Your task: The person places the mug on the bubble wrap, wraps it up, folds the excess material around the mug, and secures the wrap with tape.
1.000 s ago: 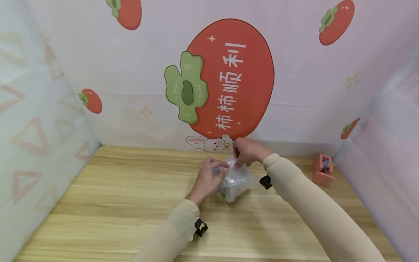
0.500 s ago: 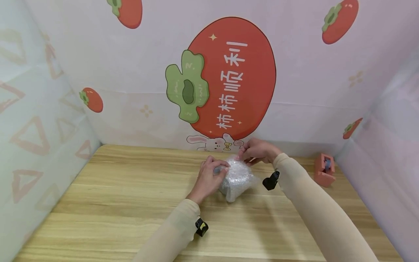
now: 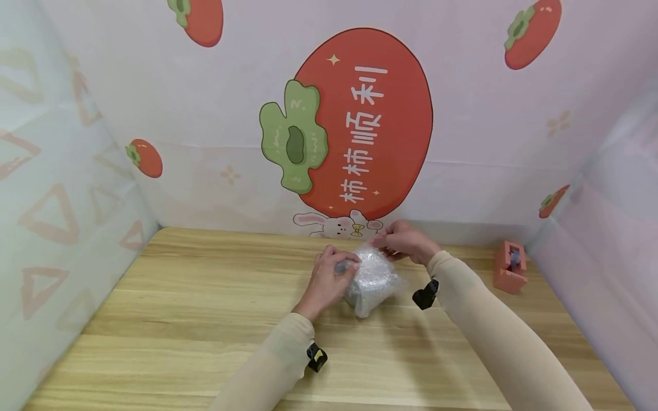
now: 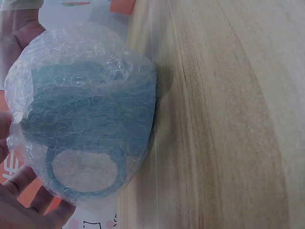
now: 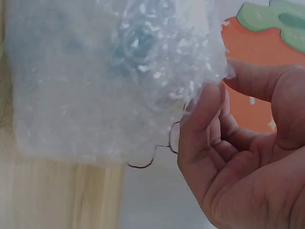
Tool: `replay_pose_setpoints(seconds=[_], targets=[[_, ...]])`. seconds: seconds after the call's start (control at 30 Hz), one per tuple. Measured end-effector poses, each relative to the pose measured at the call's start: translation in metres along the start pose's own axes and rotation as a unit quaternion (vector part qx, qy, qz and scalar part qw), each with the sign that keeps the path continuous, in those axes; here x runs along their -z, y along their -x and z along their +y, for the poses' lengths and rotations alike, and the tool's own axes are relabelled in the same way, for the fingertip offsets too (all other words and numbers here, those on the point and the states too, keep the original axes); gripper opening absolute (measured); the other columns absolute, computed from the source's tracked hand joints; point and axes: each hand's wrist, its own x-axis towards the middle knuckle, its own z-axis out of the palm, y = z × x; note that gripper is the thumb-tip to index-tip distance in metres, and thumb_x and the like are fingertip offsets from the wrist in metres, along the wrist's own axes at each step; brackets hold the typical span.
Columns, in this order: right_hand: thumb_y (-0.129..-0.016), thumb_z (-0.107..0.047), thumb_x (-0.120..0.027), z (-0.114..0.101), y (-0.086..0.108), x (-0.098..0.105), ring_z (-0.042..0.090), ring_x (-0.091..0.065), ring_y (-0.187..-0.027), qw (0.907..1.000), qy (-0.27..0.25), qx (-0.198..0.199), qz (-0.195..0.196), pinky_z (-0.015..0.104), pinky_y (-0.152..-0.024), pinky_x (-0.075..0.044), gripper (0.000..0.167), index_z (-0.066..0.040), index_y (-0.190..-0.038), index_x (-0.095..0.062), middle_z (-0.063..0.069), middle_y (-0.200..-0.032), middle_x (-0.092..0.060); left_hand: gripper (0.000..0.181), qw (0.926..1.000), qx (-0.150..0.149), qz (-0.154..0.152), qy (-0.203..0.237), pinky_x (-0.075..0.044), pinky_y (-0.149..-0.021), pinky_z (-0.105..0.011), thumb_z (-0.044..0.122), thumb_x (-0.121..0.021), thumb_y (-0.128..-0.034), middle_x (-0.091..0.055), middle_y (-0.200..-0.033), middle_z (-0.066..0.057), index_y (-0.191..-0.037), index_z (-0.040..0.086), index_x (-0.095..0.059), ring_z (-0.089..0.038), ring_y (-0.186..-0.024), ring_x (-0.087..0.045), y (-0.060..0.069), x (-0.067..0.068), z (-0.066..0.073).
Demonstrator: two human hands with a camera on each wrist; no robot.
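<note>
A blue mug (image 4: 95,112) stands wrapped in clear bubble wrap (image 3: 374,279) toward the back of the table. Through the plastic, the left wrist view shows its handle (image 4: 51,167). My left hand (image 3: 327,278) holds the bundle from the left, fingers curved over its upper side near the handle. At the bundle's upper right, my right hand (image 3: 408,241) pinches the edge of the bubble wrap between thumb and index finger; the right wrist view shows this pinch closely. Its other fingers are curled beneath.
A pink tape dispenser (image 3: 509,271) with a bluish roll stands at the table's back right. Behind the wooden table (image 3: 205,319) rises a wall sheet (image 3: 462,114) printed with persimmons. Pale side sheets bound the left and right.
My right hand has moved a little to the right, from above the bundle's top to its upper right edge. The left hand and the bundle stay in place.
</note>
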Motion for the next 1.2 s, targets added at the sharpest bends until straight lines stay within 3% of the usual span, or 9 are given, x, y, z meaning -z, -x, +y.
replay_pose_setpoints(seconds=[0.1, 0.17, 0.23, 0.33, 0.43, 0.53, 0.77, 1.0, 1.2], targets=[[-0.095, -0.013, -0.069, 0.0, 0.004, -0.001, 0.02, -0.06, -0.069, 0.9966, 0.031, 0.071, 0.028, 0.032, -0.065, -0.057, 0.015, 0.0, -0.087, -0.066, 0.006, -0.078, -0.062, 0.012, 1.0, 0.003, 0.0, 0.002, -0.04, -0.086, -0.043, 0.014, -0.068, -0.0948, -0.052, -0.099, -0.003, -0.102, 0.015, -0.077, -0.026, -0.102, -0.046, 0.0, -0.001, 0.0], [-0.094, -0.011, -0.07, -0.001, 0.008, -0.001, 0.022, -0.063, -0.071, 0.9845, 0.094, 0.141, 0.047, 0.033, -0.065, -0.056, 0.011, 0.0, -0.091, -0.071, 0.006, -0.082, -0.067, 0.012, 1.0, 0.002, 0.0, 0.003, -0.04, -0.086, -0.043, 0.014, -0.068, -0.0948, -0.052, -0.099, -0.003, -0.102, 0.016, -0.077, -0.025, -0.102, -0.046, 0.0, -0.001, -0.001], [-0.093, -0.01, -0.072, -0.002, 0.013, -0.002, 0.021, -0.063, -0.074, 0.9601, 0.183, 0.202, 0.061, 0.033, -0.065, -0.055, 0.01, -0.002, -0.094, -0.077, 0.005, -0.086, -0.072, 0.012, 1.0, 0.001, -0.002, 0.005, -0.04, -0.087, -0.043, 0.014, -0.068, -0.0947, -0.052, -0.099, -0.003, -0.103, 0.016, -0.077, -0.026, -0.102, -0.046, -0.001, -0.002, 0.0], [-0.092, -0.013, -0.073, -0.002, 0.02, -0.005, 0.019, -0.065, -0.08, 0.9116, 0.313, 0.257, 0.073, 0.034, -0.066, -0.054, 0.014, -0.006, -0.101, -0.081, 0.004, -0.094, -0.075, 0.012, 1.0, 0.002, -0.003, 0.005, -0.04, -0.087, -0.043, 0.014, -0.068, -0.095, -0.051, -0.099, -0.003, -0.103, 0.016, -0.077, -0.025, -0.103, -0.046, -0.001, -0.002, 0.0], [-0.095, -0.014, -0.07, -0.001, 0.024, -0.007, 0.022, -0.067, -0.091, 0.8907, 0.365, 0.263, 0.062, 0.038, -0.074, -0.055, 0.02, -0.006, -0.111, -0.079, 0.007, -0.105, -0.074, 0.012, 1.0, 0.007, -0.002, 0.006, -0.041, -0.086, -0.043, 0.013, -0.069, -0.0949, -0.051, -0.099, -0.003, -0.104, 0.015, -0.077, -0.026, -0.103, -0.046, -0.001, -0.002, 0.002], [-0.098, -0.011, -0.066, 0.001, 0.023, -0.01, 0.023, -0.068, -0.098, 0.8947, 0.362, 0.257, 0.047, 0.041, -0.08, -0.056, 0.022, -0.006, -0.116, -0.076, 0.009, -0.112, -0.074, 0.012, 0.9999, 0.009, -0.003, 0.006, -0.04, -0.086, -0.043, 0.013, -0.069, -0.0949, -0.051, -0.1, -0.003, -0.104, 0.015, -0.077, -0.026, -0.104, -0.046, 0.0, -0.001, 0.003], [-0.099, -0.005, -0.057, 0.003, 0.021, -0.017, 0.016, -0.054, -0.073, 0.9061, 0.343, 0.247, 0.018, 0.032, -0.066, -0.047, 0.019, -0.004, -0.098, -0.076, 0.0, -0.078, -0.064, 0.012, 1.0, 0.005, -0.002, 0.004, -0.04, -0.086, -0.043, 0.013, -0.069, -0.0951, -0.053, -0.102, -0.004, -0.104, 0.015, -0.077, -0.027, -0.104, -0.046, 0.001, -0.002, 0.001], [-0.102, -0.01, -0.053, 0.013, 0.02, -0.016, 0.02, -0.058, -0.081, 0.9156, 0.321, 0.241, 0.025, 0.039, -0.076, -0.049, 0.02, -0.003, -0.099, -0.072, 0.003, -0.085, -0.064, 0.012, 0.9999, 0.011, -0.001, 0.009, -0.041, -0.088, -0.044, 0.014, -0.07, -0.0951, -0.053, -0.103, -0.006, -0.105, 0.015, -0.077, -0.027, -0.107, -0.047, 0.002, -0.001, 0.0], [-0.103, -0.025, -0.059, 0.02, 0.032, -0.015, 0.023, -0.063, -0.091, 0.941, 0.248, 0.228, 0.032, 0.043, -0.081, -0.053, 0.03, 0.0, -0.116, -0.068, 0.008, -0.097, -0.067, 0.013, 0.9998, 0.017, -0.006, 0.013, -0.042, -0.091, -0.047, 0.016, -0.07, -0.0958, -0.053, -0.105, -0.009, -0.107, 0.016, -0.077, -0.028, -0.109, -0.047, 0.003, 0.0, 0.001]])
